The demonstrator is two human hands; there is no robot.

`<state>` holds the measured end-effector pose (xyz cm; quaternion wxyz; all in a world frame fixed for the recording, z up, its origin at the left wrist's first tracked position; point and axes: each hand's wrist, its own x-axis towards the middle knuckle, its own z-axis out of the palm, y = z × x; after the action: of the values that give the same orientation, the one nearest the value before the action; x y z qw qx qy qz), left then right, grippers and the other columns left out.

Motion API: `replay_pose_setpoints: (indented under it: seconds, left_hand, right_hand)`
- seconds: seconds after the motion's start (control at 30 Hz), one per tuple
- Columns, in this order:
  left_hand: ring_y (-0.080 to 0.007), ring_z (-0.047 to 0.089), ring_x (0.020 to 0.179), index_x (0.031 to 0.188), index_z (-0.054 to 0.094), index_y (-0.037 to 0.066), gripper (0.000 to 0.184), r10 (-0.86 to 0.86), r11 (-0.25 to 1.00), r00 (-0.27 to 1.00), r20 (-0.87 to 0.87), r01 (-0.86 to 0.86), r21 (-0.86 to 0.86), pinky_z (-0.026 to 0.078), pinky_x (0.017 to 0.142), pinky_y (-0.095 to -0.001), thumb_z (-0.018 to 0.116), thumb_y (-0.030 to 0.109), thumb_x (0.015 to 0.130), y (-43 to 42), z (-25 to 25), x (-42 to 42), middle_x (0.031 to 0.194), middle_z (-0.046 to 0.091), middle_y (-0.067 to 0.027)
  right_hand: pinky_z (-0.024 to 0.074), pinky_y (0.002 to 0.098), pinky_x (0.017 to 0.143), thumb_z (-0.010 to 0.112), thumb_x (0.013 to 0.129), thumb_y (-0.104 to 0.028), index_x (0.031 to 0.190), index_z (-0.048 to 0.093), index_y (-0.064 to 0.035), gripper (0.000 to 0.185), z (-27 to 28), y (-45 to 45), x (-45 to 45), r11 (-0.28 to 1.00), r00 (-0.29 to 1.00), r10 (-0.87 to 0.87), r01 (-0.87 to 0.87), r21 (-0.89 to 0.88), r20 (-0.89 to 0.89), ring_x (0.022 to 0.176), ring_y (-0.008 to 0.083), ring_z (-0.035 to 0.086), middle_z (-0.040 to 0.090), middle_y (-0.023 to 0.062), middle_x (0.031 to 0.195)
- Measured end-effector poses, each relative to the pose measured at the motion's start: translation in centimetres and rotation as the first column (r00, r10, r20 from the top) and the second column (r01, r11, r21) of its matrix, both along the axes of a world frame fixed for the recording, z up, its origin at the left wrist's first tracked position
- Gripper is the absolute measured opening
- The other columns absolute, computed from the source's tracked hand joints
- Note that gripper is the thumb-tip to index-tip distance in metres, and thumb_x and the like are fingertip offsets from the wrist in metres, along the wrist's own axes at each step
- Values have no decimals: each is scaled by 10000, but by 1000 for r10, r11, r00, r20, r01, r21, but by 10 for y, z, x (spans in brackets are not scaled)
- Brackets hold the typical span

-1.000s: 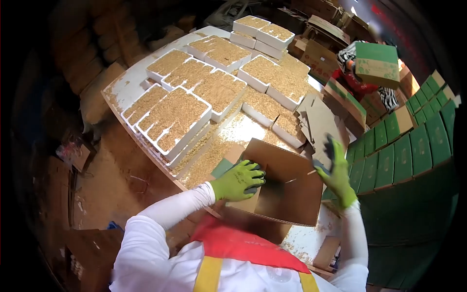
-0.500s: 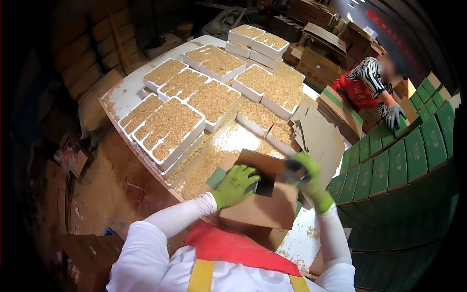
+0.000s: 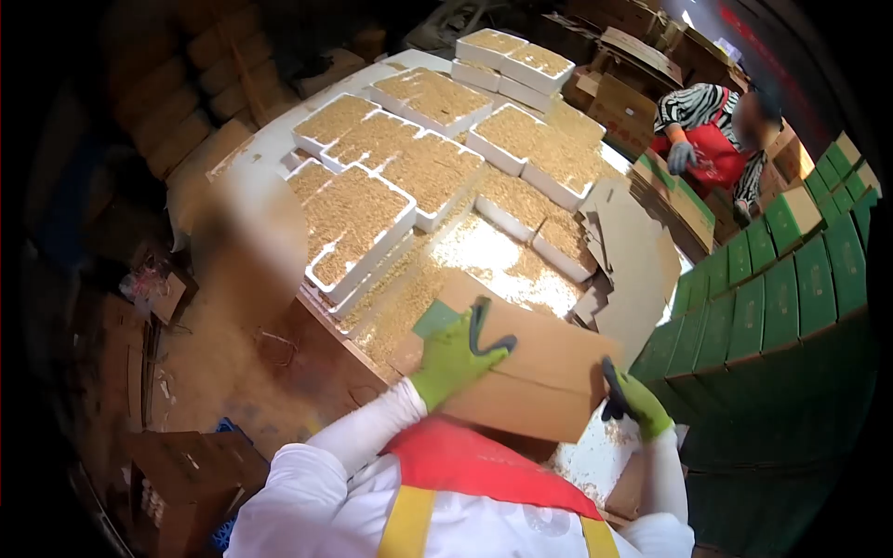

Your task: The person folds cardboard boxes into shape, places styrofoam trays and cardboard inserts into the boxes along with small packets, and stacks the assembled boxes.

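A brown cardboard box [image 3: 535,372] lies in front of my body at the table's near edge, its upper flaps folded down flat. My left hand [image 3: 459,353], in a green and grey glove, rests on the box's left part with thumb and fingers spread. At the right end of the box is my right hand [image 3: 634,400], gloved alike, its fingers apart along the cardboard edge. A green piece [image 3: 435,319] shows beside my left hand. Beyond the box, white trays [image 3: 358,223] full of light brown shavings stand on the table.
Rows of green boxes [image 3: 744,312] stand on the right. Flat cardboard sheets [image 3: 628,260] lie at the table's right side. A co-worker in a red apron [image 3: 716,153] is at the upper right. An open brown carton [image 3: 191,474] sits at the lower left. A blurred shape [image 3: 251,232] covers the table's left edge.
The box's open top has been covered by its flaps. My right hand has swung in over it, then down to its right end. The co-worker no longer holds a green box.
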<state>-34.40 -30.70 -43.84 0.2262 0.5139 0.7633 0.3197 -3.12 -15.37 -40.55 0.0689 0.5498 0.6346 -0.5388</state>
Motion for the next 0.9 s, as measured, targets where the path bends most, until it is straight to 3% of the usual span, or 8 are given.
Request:
replay_pose_setpoints:
  seconds: [0.07,0.13,0.27,0.37,0.5,0.57,0.8,0.9]
  left_hand:
    - [-389,630,1067,1405,409,-69,1026,-25,935,981,-195,92,343,504,926,-435,815,529,677,-25,6,4,1233,597,-248]
    - [-422,593,1137,1398,410,-79,1054,-135,820,932,-338,296,490,475,991,-458,844,517,645,-38,0,0,1322,533,-279]
    - [-262,513,1277,1394,452,13,757,-274,867,722,636,-101,488,401,1076,-412,757,413,828,-46,-21,-15,1341,542,-137]
    - [-197,528,1197,1346,483,9,586,-2,995,554,832,-83,58,436,995,-376,516,452,963,-35,-65,-57,1259,582,-79]
    - [-372,641,1007,1229,532,-50,589,74,968,996,42,-62,-241,493,884,-447,462,464,950,-25,-50,-44,1112,661,-209]
    - [-424,629,959,1171,564,-51,522,61,977,997,56,-48,-209,496,860,-468,478,412,945,-18,-43,-47,1088,639,-272]
    - [-433,631,857,1176,550,-70,506,168,983,985,28,-165,-77,520,731,-507,506,380,948,-7,-58,-34,1006,629,-291]
    - [-402,605,1076,1405,394,-40,732,135,982,990,48,-127,-139,495,910,-466,546,472,905,-6,-67,-40,1288,547,-279]
  right_hand:
    - [576,463,490,355,849,-813,1515,240,-98,984,-12,-1,46,767,901,-378,176,-618,-213,734,477,685,650,266,919]
    - [577,584,781,446,888,-724,1480,295,-57,905,13,-42,32,793,761,-410,26,-608,-503,1096,477,605,524,268,1320]
    - [484,509,989,727,846,-407,1461,338,-50,811,-55,-97,13,955,818,-230,295,41,-528,1198,377,554,528,207,1340]
    - [414,460,1050,772,784,-258,1348,470,-14,685,-165,-85,42,782,875,431,-243,574,-218,1284,352,473,538,191,1335]
    - [444,411,1000,717,799,-128,1242,557,0,488,-132,-28,13,786,892,355,-122,606,-281,1193,287,533,571,162,1268]
    - [513,315,832,636,847,-35,1223,563,-3,385,-73,25,-33,804,846,-90,373,463,-525,934,187,614,594,90,1117]
    - [463,386,988,673,902,-221,1363,499,-18,533,-30,72,-383,574,585,713,-170,801,-386,1199,337,580,571,216,1326]
    - [487,431,885,697,857,-389,1245,553,-7,563,-75,53,-456,611,740,592,-153,777,-320,1040,382,616,628,224,1149]
